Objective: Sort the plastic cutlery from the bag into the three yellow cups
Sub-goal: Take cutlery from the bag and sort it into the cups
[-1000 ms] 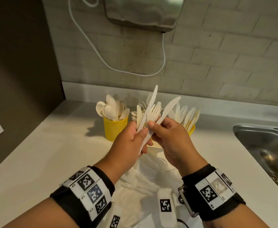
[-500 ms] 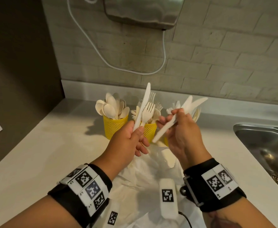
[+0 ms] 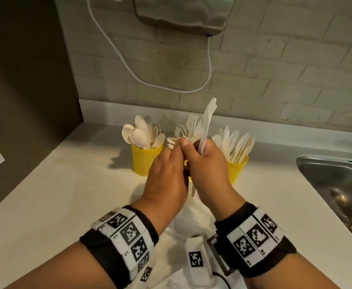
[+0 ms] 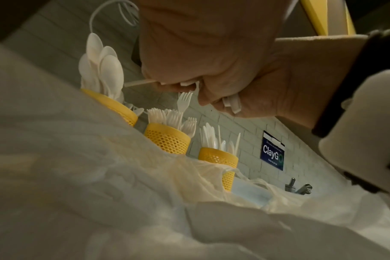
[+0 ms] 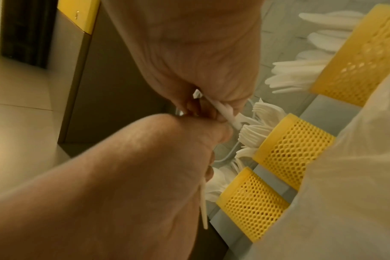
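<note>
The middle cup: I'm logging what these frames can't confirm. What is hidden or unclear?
- Middle cup: head view, almost wholly behind both hands.
- Which hand holds the fork: left hand and right hand overlap there.
- Bag contents: every view, its folds cover them.
- Knife cup: right wrist view, blurred.

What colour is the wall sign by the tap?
Dark blue with white lettering, seen best in the left wrist view.
</note>
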Demonstrator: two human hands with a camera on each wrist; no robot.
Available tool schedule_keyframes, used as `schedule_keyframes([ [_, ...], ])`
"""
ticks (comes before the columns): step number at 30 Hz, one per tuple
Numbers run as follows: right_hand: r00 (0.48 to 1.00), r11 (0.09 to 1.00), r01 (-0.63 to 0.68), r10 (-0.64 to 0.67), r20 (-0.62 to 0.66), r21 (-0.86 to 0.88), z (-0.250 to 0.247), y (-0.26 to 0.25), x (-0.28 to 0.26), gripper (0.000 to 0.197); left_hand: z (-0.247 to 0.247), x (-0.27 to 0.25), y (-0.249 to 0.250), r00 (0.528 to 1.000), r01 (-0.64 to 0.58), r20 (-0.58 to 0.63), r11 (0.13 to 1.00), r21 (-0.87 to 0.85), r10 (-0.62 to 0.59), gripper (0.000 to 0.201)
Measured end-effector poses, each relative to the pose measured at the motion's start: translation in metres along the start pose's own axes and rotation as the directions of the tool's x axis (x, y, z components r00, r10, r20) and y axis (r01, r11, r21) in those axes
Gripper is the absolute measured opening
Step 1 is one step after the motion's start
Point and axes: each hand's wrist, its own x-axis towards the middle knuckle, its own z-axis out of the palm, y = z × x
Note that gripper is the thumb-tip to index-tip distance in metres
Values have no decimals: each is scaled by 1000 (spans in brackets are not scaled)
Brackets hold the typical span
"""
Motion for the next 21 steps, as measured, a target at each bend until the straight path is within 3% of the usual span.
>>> schedule_keyframes([
  [3,1000,1000,-11,10,11,24,-4,2,1,22,-1,-3,-1,998,-7,58,976,-215,20,54],
  [5,998,997,-36,33,51,69,-8,4,3,23,-6,-1,2,991,98,128,874,-476,-41,37],
  [7,992,994,-65,55,113,84,-13,5,5,23,-11,2,3,973,233,151,749,-621,-177,29],
  [10,982,988,-104,83,170,116,-19,1,4,22,-12,7,0,924,365,169,660,-657,-343,22],
  [13,983,977,-121,93,161,178,-22,-2,4,21,-12,9,0,909,392,196,592,-704,-368,18],
  [18,992,956,-127,124,27,265,-25,3,7,19,-9,9,-1,892,416,215,534,-736,-398,16],
  [21,973,878,-200,231,-18,435,-37,-2,16,16,-9,8,-5,874,432,217,487,-760,-436,23],
])
